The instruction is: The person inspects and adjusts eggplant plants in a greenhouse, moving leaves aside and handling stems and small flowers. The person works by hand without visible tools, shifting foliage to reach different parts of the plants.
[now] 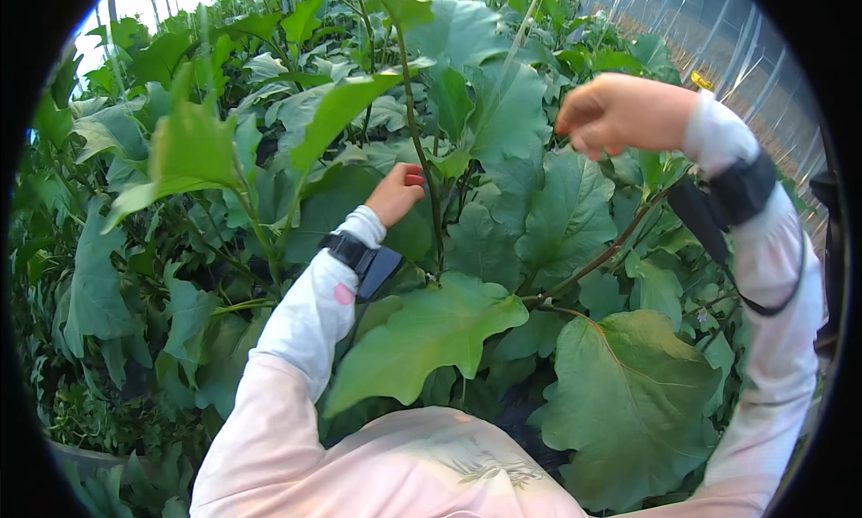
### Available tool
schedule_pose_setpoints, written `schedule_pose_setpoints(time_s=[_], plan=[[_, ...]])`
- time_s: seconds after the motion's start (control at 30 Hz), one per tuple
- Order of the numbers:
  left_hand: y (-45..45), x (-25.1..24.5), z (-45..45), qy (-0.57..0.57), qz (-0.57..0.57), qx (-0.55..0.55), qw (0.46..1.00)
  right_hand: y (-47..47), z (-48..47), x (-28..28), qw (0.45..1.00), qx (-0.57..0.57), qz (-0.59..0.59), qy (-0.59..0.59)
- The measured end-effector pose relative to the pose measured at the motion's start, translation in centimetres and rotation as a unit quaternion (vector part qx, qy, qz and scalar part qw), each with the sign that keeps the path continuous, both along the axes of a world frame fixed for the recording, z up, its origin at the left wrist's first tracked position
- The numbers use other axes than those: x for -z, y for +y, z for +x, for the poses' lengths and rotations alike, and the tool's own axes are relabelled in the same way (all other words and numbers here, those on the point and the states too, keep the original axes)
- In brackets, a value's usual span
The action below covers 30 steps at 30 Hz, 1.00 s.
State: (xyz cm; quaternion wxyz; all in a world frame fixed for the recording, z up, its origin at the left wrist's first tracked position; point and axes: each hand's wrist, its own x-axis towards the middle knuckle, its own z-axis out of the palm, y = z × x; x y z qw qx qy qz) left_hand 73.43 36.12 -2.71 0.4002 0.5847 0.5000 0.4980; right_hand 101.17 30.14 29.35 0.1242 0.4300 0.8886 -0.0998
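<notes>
My left hand (399, 193) is beside an upright, dark eggplant stem (412, 117) in the middle of the view, its fingers curled; whether they touch the stem or hold something small cannot be told. My right hand (592, 117) is raised at the upper right, above broad green leaves (569, 208), with its fingers bent downward and blurred; its fingertips are partly hidden. A large lobed leaf (431, 336) spreads below my left hand. Another big leaf (626, 397), yellowish at its top, hangs at the lower right from a brownish branch (606, 254).
Dense leafy plants (94, 282) surround both arms. Pale strings or thin poles (522, 30) rise among them. Clear plastic sheeting (707, 26) stands at the upper right, with a yellow object (702, 81) near my right wrist. Black straps with dark devices sit on both forearms.
</notes>
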Motion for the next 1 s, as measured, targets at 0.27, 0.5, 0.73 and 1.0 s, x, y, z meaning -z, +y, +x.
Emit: schedule_pose_setpoints(time_s=[0.27, 0.5, 0.73, 1.0], plan=[[4.3, 1.2, 1.9, -0.047, -0.089, 0.170, 0.980, 3.3, -4.7, 4.1, 0.997, 0.042, -0.066, -0.003], [6.9, 2.6, 2.3, 0.183, 0.055, 0.269, 0.944, 4.6, -2.2, 4.9, 0.991, 0.113, -0.075, 0.007], [4.8, 2.5, 3.2, 0.248, 0.081, 0.104, 0.960, 5.5, -1.4, 4.1, 0.986, 0.146, -0.071, 0.047], [4.1, 6.4, 4.0, -0.144, 0.002, 0.129, 0.981, 6.6, -2.6, 5.6, 0.938, 0.137, -0.029, 0.317]])
